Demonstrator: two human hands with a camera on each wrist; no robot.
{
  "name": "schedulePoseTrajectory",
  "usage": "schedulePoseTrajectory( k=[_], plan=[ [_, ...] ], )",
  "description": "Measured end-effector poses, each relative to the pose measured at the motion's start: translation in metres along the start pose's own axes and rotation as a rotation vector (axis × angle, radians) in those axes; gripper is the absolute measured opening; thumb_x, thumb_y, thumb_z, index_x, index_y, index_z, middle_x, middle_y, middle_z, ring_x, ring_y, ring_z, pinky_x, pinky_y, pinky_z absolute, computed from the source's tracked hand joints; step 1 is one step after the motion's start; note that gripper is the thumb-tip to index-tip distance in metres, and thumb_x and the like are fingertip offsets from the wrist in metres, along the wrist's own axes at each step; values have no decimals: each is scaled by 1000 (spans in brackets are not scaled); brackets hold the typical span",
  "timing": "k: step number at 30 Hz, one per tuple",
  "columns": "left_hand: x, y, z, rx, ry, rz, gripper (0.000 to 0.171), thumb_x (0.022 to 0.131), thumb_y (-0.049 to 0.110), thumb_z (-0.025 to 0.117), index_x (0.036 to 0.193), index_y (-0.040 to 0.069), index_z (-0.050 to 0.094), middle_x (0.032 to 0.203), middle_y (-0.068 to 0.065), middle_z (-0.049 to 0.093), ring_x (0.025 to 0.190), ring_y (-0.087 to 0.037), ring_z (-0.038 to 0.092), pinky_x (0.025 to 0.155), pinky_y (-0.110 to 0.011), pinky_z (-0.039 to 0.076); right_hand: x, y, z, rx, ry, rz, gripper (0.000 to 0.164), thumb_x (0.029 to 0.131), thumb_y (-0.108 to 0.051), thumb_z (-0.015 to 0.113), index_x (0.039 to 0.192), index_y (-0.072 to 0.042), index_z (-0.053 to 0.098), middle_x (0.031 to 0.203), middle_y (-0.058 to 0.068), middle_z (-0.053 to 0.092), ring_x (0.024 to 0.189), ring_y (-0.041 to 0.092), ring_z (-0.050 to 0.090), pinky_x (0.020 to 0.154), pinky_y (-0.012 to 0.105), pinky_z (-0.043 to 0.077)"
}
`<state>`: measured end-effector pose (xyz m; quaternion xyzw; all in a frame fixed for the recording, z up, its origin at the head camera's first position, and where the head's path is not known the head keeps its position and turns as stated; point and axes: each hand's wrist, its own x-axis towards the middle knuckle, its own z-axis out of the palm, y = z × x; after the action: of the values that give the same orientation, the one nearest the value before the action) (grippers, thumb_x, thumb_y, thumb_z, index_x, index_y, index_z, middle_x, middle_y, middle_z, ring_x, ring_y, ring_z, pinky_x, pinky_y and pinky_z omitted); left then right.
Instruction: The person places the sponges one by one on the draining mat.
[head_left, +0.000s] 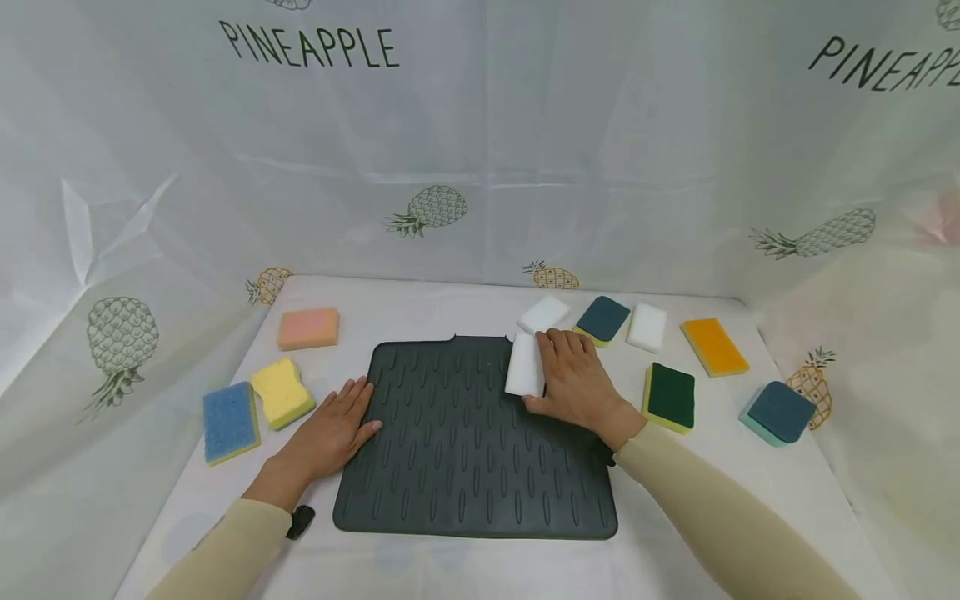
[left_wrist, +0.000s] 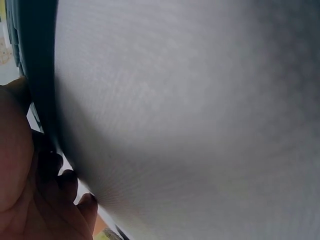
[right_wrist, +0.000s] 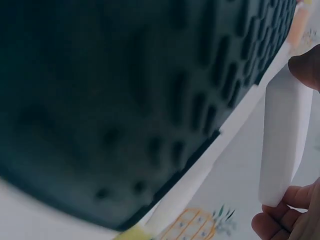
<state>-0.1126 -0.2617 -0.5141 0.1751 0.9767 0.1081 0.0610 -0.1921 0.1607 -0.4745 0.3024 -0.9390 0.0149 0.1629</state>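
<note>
A dark grey ribbed mat point(head_left: 472, 467) lies on the white-covered table in the head view. Over its upper right part my right hand point(head_left: 573, 379) grips a white sponge block point(head_left: 524, 367) between thumb and fingers. The right wrist view shows the same white sponge block point(right_wrist: 284, 135) held by its two ends, above the mat point(right_wrist: 150, 100). My left hand point(head_left: 333, 429) rests at the mat's left edge, fingers straight and thumb lying on the border. In the left wrist view the left hand's fingers point(left_wrist: 65, 200) appear beside the dark mat edge point(left_wrist: 37, 65).
To the left are a pink sponge point(head_left: 308, 328), a yellow sponge point(head_left: 282, 392) and a blue sponge point(head_left: 231, 422). Behind and right lie white blocks point(head_left: 543, 314) point(head_left: 647, 326), a navy-topped sponge point(head_left: 603, 318), a green one point(head_left: 670, 397), an orange one point(head_left: 715, 346) and a teal one point(head_left: 780, 412).
</note>
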Motion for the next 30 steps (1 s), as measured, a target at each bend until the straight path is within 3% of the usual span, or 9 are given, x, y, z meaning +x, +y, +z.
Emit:
schedulePoseTrajectory(
  k=[7, 14, 30],
  plan=[
    [0, -4, 2, 8, 6, -1, 72, 111, 40, 53, 162, -7, 31, 170, -26, 29, 158, -47, 27, 126, -65, 28, 34, -37, 8, 34, -29, -43, 98, 83, -65, 73, 148, 5, 47, 139, 23, 57, 130, 41, 56, 109, 57, 49],
    [1, -5, 2, 10, 10, 0, 72, 111, 40, 53, 162, -6, 32, 170, -26, 29, 158, -47, 28, 126, -65, 28, 64, -68, 17, 64, -50, -88, 95, 84, -67, 71, 146, 1, 50, 137, 19, 59, 126, 37, 58, 106, 54, 50],
    [0, -2, 5, -2, 36, 3, 72, 110, 39, 56, 161, -7, 34, 168, -27, 33, 156, -46, 31, 126, -63, 30, 108, -116, 42, 67, -206, -121, 92, 87, -74, 62, 150, -8, 49, 144, 9, 55, 130, 26, 54, 106, 45, 49]
  ],
)
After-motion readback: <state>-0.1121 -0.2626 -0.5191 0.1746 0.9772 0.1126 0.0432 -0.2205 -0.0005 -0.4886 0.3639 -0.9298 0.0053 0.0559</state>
